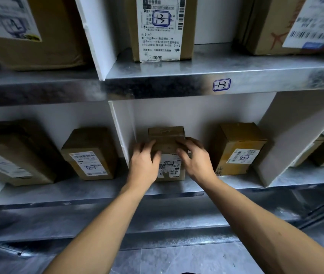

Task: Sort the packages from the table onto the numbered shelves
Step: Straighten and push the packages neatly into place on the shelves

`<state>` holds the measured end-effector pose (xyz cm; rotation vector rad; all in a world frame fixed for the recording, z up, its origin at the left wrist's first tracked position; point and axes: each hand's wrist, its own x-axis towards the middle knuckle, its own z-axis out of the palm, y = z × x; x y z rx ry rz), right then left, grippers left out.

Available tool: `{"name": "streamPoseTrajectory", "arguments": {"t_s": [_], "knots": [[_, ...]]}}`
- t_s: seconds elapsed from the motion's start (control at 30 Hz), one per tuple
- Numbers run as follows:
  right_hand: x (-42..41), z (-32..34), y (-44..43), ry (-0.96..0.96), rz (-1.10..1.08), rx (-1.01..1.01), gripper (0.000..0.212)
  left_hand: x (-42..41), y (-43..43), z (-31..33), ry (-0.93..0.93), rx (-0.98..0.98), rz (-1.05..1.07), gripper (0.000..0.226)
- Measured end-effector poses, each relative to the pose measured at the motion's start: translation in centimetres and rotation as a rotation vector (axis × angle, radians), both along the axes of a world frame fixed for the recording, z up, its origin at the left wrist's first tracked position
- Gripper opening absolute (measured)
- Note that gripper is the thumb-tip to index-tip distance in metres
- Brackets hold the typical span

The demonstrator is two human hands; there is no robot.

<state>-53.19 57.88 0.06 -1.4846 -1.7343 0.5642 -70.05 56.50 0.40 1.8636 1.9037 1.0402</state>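
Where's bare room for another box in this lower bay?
Bare shelf lies between the held box and the yellow box, partly covered by the right hand, and along the front lip. Crowded on the left: the left hand fills the gap to the white divider.

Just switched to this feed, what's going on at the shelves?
A person grips a small cardboard box with both hands, left hand on its left side, right hand on its right. The box appears to rest on the lower shelf, close to a white divider and apart from a yellowish box to its right. The shelf above bears a 1-3 tag.
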Motion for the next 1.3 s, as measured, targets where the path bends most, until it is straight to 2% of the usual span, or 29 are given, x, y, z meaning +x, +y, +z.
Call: {"name": "streamPoseTrajectory", "arguments": {"t_s": [0.27,0.37,0.53,0.6,0.8,1.07,1.3], "knots": [[-0.1,1.6,-0.6,-0.126,-0.055,-0.099,0.038,-0.4,-0.5,0.9,0.028,-0.083,-0.085,0.049],[0.2,1.7,-1.9,-0.140,-0.109,-0.081,0.038,-0.8,-1.0,1.3,0.071,-0.075,-0.118,0.052],[1.1,0.0,-4.8,-0.236,-0.151,-0.023,0.035,-1.5,-3.4,0.7,0.197,0.059,-0.301,0.050],[1.3,-0.4,-5.8,-0.257,-0.150,-0.022,0.036,-1.8,-4.2,0.6,0.213,0.090,-0.314,0.049],[1.3,-1.4,-8.4,-0.364,-0.072,-0.045,0.040,-2.7,-6.4,0.2,0.230,0.107,-0.272,0.048],[0.1,-0.8,-11.8,-0.676,0.132,-0.004,0.043,-4.8,-11.1,-0.1,0.542,-0.040,-0.082,0.050],[-5.2,0.4,-12.7,-0.675,0.292,0.087,0.043,-9.6,-15.5,0.9,0.579,-0.071,0.070,0.050]]}}
